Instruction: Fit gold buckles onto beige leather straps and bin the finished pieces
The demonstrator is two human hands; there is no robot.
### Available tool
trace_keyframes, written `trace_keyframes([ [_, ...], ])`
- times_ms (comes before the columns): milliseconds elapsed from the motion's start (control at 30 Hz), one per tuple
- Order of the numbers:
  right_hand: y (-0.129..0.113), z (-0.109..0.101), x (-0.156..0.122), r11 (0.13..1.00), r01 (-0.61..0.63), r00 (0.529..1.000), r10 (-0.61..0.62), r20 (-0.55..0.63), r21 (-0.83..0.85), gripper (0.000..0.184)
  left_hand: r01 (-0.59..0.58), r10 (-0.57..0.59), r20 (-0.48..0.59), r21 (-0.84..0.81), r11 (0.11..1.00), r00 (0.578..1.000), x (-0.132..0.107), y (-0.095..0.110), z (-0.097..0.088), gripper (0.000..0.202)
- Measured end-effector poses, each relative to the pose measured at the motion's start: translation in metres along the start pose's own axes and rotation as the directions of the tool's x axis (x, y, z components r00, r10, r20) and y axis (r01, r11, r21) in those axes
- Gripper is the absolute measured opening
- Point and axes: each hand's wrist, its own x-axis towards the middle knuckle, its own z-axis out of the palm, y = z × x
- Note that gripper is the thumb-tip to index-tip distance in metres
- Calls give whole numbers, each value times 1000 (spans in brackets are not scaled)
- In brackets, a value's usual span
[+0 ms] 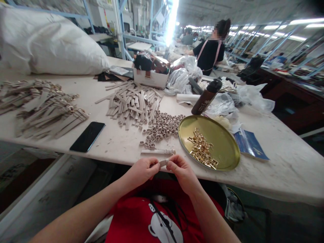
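Observation:
A short grey-beige strap (163,163) spans between my two hands at the table's front edge. My left hand (146,167) pinches its left end, and my right hand (179,167) closes round the other end, where the fingers hide detail. Just beyond them lies a strap with a buckle (158,152). Small beige loops (164,126) are heaped farther back, against a pile of loose strap pieces (134,103). To the right, a round gold tray (227,152) holds a cluster of gold buckles (202,148).
A phone (87,136) lies left, below a heap of buckled straps (48,108). A dark bottle (206,97) leans behind the tray; a blue booklet (250,144) is beside it. Farther back are a white box (151,78), plastic bags, a large white sack (50,44) and a person (209,54).

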Motion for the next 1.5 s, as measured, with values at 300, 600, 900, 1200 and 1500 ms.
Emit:
trace_keyframes([
  [300, 9, 4, -1, 972, -205, 973, 190, 133, 115, 30, 11, -12, 30, 27, 1000, 999, -3, -3, 2, 29],
  [600, 9, 10, -5, 971, -144, 989, 150, -16, 190, 23, 24, -13, 43, -276, 961, 999, -1, -4, 3, 26],
  [900, 12, 15, -19, 984, -68, 997, 71, -14, 167, 32, 61, -55, 28, -330, 942, 998, -3, -10, 8, 26],
  [1200, 25, 11, -26, 899, -344, 936, 306, 175, 270, 26, 57, -36, -118, 174, 983, 992, -9, -10, 12, 26],
  [1500, 21, 15, -25, 937, -116, 991, 130, -22, 330, 25, 33, -45, -74, -158, 987, 996, -16, -7, 12, 29],
])
